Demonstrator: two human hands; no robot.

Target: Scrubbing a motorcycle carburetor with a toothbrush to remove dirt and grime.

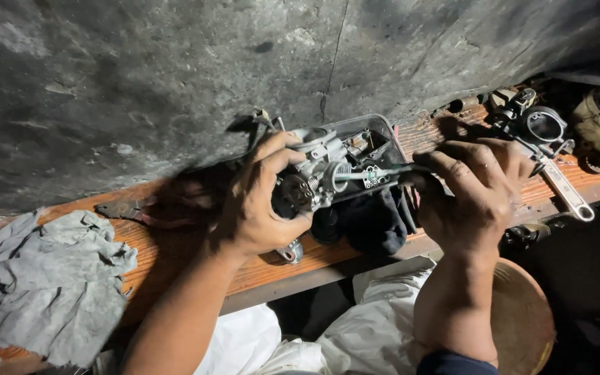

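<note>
My left hand (pixel 255 201) grips a small metal carburetor (pixel 312 182), held just above the wooden bench (pixel 175 257). My right hand (pixel 477 191) is closed on the handle of a screwdriver (pixel 373 173), whose thin shaft runs left into the carburetor body. Behind the carburetor lies a clear plastic tray (pixel 376 142) holding small parts. A dark cloth (pixel 369 222) sits under the two hands.
A grey rag (pixel 50 285) lies on the bench's left end. An adjustable wrench (pixel 567 191) and a round metal part (pixel 543 125) rest at the right. A rough concrete wall (pixel 175 76) rises behind the bench. White cloth (pixel 355 333) covers my lap below.
</note>
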